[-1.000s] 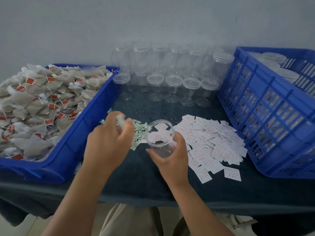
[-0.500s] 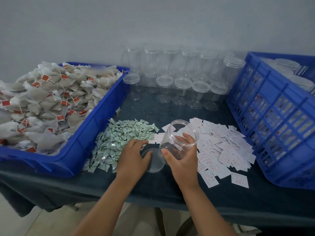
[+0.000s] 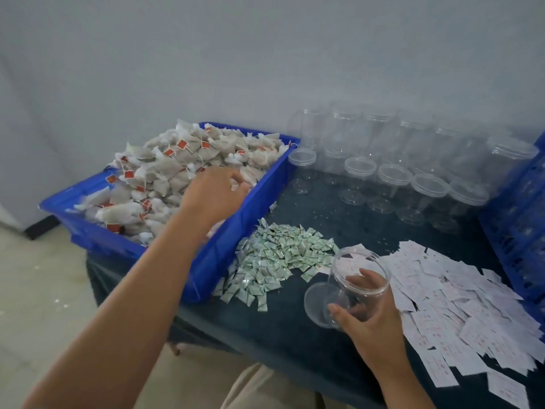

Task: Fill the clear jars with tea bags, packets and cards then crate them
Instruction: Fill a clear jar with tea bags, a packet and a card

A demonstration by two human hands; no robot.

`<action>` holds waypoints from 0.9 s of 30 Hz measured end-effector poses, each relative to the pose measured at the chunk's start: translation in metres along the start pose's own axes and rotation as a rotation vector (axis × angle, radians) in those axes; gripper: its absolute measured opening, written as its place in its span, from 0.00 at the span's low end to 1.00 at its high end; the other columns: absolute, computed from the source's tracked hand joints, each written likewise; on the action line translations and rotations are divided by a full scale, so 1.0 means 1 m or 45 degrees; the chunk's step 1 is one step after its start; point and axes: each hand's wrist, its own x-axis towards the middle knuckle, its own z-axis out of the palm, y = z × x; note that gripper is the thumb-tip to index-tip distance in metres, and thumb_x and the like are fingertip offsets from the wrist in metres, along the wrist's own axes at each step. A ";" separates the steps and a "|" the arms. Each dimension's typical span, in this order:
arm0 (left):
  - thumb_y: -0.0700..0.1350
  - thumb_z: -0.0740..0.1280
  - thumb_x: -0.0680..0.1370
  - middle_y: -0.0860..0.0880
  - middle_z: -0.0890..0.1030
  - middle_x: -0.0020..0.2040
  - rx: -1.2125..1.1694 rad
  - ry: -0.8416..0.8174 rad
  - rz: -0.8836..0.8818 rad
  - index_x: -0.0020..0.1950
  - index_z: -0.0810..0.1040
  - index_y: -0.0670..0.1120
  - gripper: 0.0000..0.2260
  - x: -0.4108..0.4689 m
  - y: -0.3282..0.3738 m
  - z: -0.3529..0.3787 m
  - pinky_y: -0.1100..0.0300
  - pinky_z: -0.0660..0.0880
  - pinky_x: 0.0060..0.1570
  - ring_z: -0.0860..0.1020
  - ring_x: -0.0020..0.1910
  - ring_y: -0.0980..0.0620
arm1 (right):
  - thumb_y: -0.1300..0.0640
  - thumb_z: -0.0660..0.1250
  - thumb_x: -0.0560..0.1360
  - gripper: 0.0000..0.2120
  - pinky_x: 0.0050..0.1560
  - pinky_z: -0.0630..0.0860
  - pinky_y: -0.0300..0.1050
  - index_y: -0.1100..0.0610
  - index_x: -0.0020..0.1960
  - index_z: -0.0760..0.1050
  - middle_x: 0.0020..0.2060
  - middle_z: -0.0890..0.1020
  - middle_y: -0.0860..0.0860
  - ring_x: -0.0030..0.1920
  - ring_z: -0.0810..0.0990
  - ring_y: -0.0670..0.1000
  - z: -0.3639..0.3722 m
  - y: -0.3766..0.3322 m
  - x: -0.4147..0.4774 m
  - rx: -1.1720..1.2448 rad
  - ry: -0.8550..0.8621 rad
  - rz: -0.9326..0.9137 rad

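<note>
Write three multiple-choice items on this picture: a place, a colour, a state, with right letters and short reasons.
1. The green packets lie: A between the blue tray and the white cards; B on the floor; C in a crate.
2. The tags on the tea bags are: A green; B red; C black.
3. The jar in the right hand is: A capped; B full; C open and tilted.
Key: 1 A, the pile sits between both; 2 B, red squares show; 3 C, its lid lies beside it.
</note>
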 end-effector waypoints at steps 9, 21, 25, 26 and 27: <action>0.65 0.72 0.76 0.39 0.42 0.85 0.614 -0.506 -0.062 0.85 0.49 0.64 0.44 0.095 -0.043 0.042 0.31 0.40 0.78 0.38 0.82 0.30 | 0.59 0.87 0.66 0.41 0.48 0.86 0.65 0.38 0.69 0.71 0.59 0.83 0.36 0.49 0.87 0.54 0.005 0.000 0.000 -0.017 -0.010 0.028; 0.45 0.70 0.80 0.42 0.64 0.76 0.318 -0.431 -0.027 0.67 0.76 0.50 0.16 0.105 -0.051 0.081 0.48 0.77 0.61 0.77 0.61 0.38 | 0.57 0.87 0.66 0.38 0.46 0.87 0.63 0.39 0.68 0.72 0.57 0.86 0.42 0.47 0.89 0.53 0.001 0.008 0.010 -0.023 0.015 0.061; 0.44 0.67 0.79 0.44 0.78 0.64 0.421 -0.596 0.096 0.61 0.77 0.49 0.11 0.093 -0.049 0.060 0.54 0.73 0.49 0.76 0.50 0.48 | 0.55 0.87 0.67 0.37 0.41 0.87 0.62 0.32 0.65 0.72 0.56 0.87 0.41 0.40 0.87 0.55 0.001 0.007 0.009 -0.026 -0.006 0.017; 0.43 0.67 0.79 0.46 0.79 0.63 0.436 -0.646 0.097 0.66 0.77 0.49 0.15 0.089 -0.051 0.054 0.54 0.73 0.49 0.77 0.51 0.49 | 0.54 0.87 0.67 0.37 0.41 0.87 0.60 0.30 0.64 0.72 0.56 0.87 0.41 0.40 0.87 0.55 0.000 0.006 0.009 -0.021 -0.015 0.003; 0.43 0.67 0.79 0.48 0.80 0.60 0.445 -0.700 0.075 0.69 0.76 0.48 0.18 0.084 -0.052 0.047 0.55 0.74 0.49 0.78 0.50 0.49 | 0.50 0.87 0.66 0.36 0.40 0.87 0.59 0.29 0.64 0.72 0.57 0.87 0.40 0.40 0.87 0.54 0.000 0.004 0.008 -0.008 -0.024 -0.004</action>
